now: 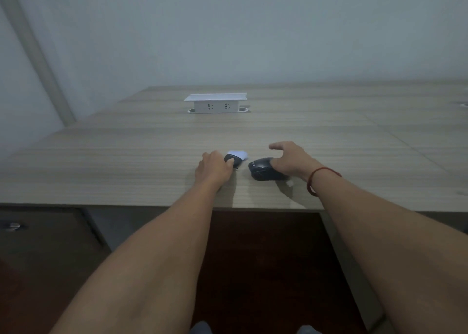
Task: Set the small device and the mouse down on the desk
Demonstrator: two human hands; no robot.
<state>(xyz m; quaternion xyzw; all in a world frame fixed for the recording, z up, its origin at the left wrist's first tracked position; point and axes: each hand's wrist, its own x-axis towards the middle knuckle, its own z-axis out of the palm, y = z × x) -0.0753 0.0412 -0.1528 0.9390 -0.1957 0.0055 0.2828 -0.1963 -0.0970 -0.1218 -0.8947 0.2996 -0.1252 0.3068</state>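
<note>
On the wooden desk (126,156), a black computer mouse (262,172) lies near the front edge. My right hand (291,161) rests on its right side, thumb stretched forward; a red string bracelet circles that wrist. Left of the mouse, my left hand (214,167) pinches a small black piece (231,160), which sits against a small white object (238,154). What the small black piece is cannot be made out. A bit of white (290,182) shows on the desk under my right wrist.
A white pop-up socket box (215,104) stands raised in the middle of the desk, further back. A grey wall rises behind the desk. Dark cabinet fronts with a metal handle (11,226) sit below the desk's front edge at the left.
</note>
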